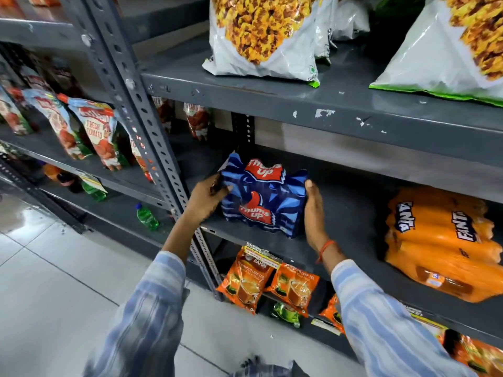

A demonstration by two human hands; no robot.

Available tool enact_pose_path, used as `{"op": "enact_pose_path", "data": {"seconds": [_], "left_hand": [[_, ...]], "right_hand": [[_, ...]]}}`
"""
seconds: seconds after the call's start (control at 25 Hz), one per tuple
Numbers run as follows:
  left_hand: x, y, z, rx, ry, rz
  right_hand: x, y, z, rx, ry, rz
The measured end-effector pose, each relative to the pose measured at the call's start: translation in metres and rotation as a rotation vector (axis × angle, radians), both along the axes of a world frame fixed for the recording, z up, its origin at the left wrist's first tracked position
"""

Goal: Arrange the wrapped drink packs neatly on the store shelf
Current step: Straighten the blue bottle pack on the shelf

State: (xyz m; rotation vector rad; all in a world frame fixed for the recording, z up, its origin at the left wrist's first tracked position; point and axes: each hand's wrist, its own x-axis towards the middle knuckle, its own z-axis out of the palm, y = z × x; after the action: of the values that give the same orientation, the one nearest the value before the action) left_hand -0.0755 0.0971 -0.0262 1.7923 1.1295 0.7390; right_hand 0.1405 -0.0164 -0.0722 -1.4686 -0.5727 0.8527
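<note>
A blue wrapped Thums Up drink pack (262, 195) stands at the left end of the grey middle shelf (351, 229), close to the front edge. My left hand (208, 198) grips its left side and my right hand (314, 210) presses flat against its right side. An orange wrapped Fanta drink pack (441, 240) lies on the same shelf to the right, apart from the blue pack, with bare shelf between them.
A perforated grey upright (152, 131) runs just left of my left hand. Snack bags (266, 36) sit on the shelf above. Orange tea packets (250, 281) hang below. Tomato sauce pouches (95, 131) and green bottles (147, 216) fill the left bay. Tiled floor lies beneath.
</note>
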Motion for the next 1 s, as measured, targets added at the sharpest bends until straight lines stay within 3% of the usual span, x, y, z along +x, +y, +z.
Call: {"op": "enact_pose_path", "data": {"seconds": [0.16,0.68,0.84,1.0], "left_hand": [[-0.018,-0.026,-0.012,-0.022,-0.09,0.131],[-0.013,-0.036,-0.006,-0.017,0.03,0.163],[0.01,-0.069,0.004,0.278,0.314,0.227],[0.077,-0.132,0.014,0.616,0.367,0.124]], "right_hand": [[-0.028,-0.013,-0.003,0.053,0.014,-0.078],[-0.045,-0.019,0.003,0.065,0.048,-0.158],[-0.043,-0.028,0.008,0.037,0.027,-0.185],[-0.007,-0.057,0.025,0.093,-0.345,-0.262]]}}
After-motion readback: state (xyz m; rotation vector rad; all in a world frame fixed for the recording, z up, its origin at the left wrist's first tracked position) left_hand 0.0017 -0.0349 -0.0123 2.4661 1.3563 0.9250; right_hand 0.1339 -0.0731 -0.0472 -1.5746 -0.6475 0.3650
